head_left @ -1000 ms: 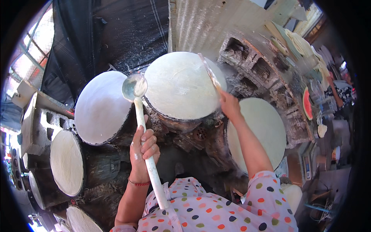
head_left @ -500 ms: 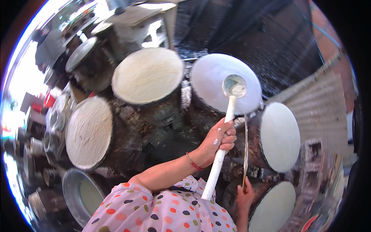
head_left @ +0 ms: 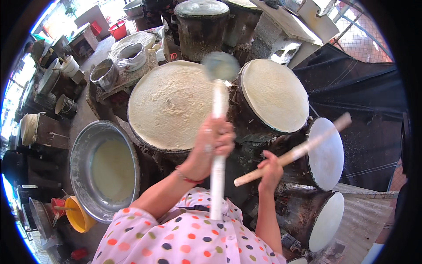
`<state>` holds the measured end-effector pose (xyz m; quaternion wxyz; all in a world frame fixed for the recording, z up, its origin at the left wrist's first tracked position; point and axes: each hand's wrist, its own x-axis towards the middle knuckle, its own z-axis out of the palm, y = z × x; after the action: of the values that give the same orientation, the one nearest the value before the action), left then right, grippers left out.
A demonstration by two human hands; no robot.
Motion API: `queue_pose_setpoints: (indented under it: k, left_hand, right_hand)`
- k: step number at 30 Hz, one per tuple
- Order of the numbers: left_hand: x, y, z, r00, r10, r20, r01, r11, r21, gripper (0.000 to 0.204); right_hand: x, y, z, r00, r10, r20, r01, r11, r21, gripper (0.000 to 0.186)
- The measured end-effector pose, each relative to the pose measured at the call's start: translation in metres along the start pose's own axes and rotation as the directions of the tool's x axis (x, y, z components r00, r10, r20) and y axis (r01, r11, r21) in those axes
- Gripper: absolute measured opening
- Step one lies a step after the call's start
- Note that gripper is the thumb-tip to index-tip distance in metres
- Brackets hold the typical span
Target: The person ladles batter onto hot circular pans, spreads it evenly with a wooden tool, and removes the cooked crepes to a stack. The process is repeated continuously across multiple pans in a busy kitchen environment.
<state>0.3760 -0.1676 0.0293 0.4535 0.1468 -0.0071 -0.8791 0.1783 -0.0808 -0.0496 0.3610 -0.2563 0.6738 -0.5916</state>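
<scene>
The left hand point(head_left: 210, 143) grips a long white-handled ladle point(head_left: 219, 101), its blurred bowl point(head_left: 222, 67) at twelve o'clock against the edge of the cream-coated drum top point(head_left: 171, 103) at ten, while the right hand point(head_left: 270, 172) holds a wooden paddle point(head_left: 299, 151) at three.

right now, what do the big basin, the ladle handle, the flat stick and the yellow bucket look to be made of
Basin: bare metal, perhaps aluminium, from its dull grey shine.
Ladle handle: smooth white, possibly plastic pipe or painted; the look leaves it open.
Stick: probably wood, its near end plain tan, whitish farther along.
Yellow bucket: likely plastic, given its even, bright colour.
</scene>
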Motion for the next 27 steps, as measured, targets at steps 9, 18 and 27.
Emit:
queue_pose_setpoints:
  k: [9,18,27]
  left_hand:
    - [-0.113,0.125,-0.060,0.785,0.614,-0.087,-0.618,0.785,-0.037,0.042]
    - [-0.163,0.124,-0.099,0.576,0.809,-0.118,-0.817,0.572,-0.068,0.048]
    - [-0.148,0.093,-0.073,0.503,0.853,-0.141,-0.861,0.480,-0.170,0.049]
  right_hand:
    - [0.124,-0.012,0.122,0.911,-0.175,0.374,0.295,0.910,-0.292,0.025]
    - [0.202,-0.030,0.178,0.808,-0.361,0.466,0.585,0.392,-0.710,0.023]
    - [0.256,-0.023,0.267,0.592,-0.253,0.765,0.778,0.427,-0.460,0.024]
